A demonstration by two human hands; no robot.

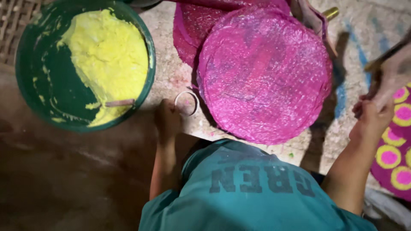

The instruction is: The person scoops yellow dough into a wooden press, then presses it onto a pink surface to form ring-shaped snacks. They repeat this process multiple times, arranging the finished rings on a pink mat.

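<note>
- Rough, pale, speckled ground [171, 77], dusted with pink and blue stains, seen from a head camera looking straight down over a teal shirt [248, 188].
- Left hand [168, 117] planted on the ground, fingers curled downward in shadow; whether pinching anything cannot be told. Fingertips just beside, perhaps touching, a small thin ring [186, 103] lying flat on the ground.
- Ring sits directly ahead of the left hand and slightly toward the right, between that hand and the edge of the pink disc; being round, no long axis to speak of. Far nearer the left hand than the right, which is well apart across the body.
- Large round pink disc [264, 75], textured and glistening, flat on the ground at centre, overlapping a second pink sheet [188, 30] behind it.
- Green bowl [38, 64] at upper left, holding yellow paste [111, 51] heaped on its right side, with a short brown stick [120, 102] resting in the paste near the rim closest to the left hand.
- Right hand [372, 115] raised at the far right, closed around a pale, blurred object [394, 72]; exact grip unclear.
- Pink sheet dotted with yellow-ringed circles [396, 145] at the right edge, just beside the right forearm.
- Woven mat [13, 25] visible in the top left corner.
</note>
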